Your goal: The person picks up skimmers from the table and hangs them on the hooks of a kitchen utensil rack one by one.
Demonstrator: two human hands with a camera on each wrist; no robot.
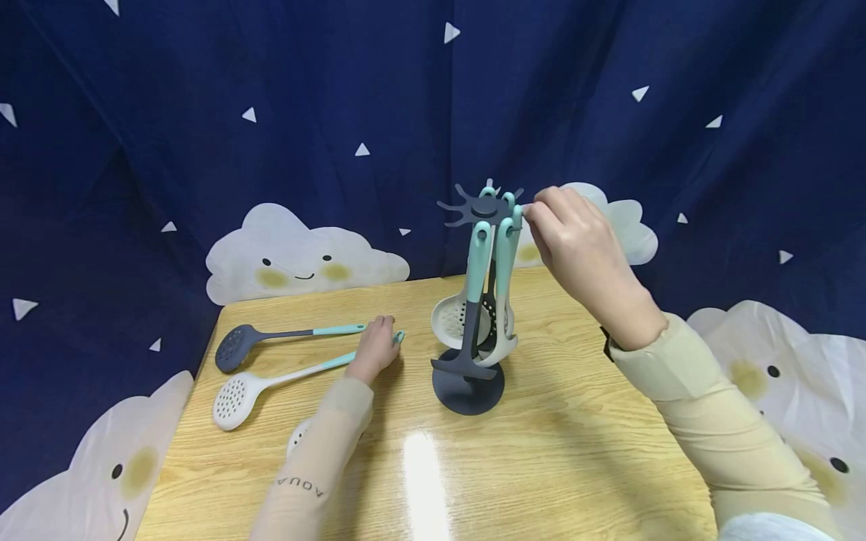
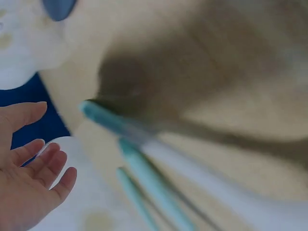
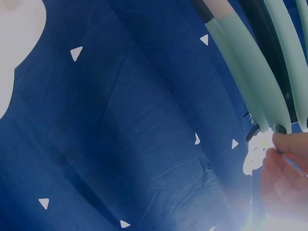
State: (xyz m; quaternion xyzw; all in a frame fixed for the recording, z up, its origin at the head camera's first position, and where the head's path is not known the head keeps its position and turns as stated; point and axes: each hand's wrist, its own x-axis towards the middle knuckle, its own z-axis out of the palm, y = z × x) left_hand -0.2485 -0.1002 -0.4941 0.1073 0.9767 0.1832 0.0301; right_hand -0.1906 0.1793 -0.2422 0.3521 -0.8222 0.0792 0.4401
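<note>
A dark utensil stand (image 1: 468, 391) with a star-shaped top of curved hooks rises at the middle of the table. From it hang several mint-handled utensils, including a white skimmer (image 1: 448, 321) and a dark-headed utensil (image 1: 465, 365). My right hand (image 1: 578, 248) is raised at the top right of the stand; its thumb and fingertips pinch a dark hook tip beside a mint handle (image 3: 255, 72). Over the handle end of a lying white skimmer (image 1: 234, 400) reaches my left hand (image 1: 379, 349). In the left wrist view its fingers are loosely bent and hold nothing.
A dark skimmer (image 1: 234, 349) lies behind the white one, its mint handle pointing right. Another white perforated head (image 1: 298, 436) shows partly beneath my left forearm. Behind the wooden table (image 1: 575, 451) hangs a blue curtain (image 1: 325, 75) with white triangles and clouds.
</note>
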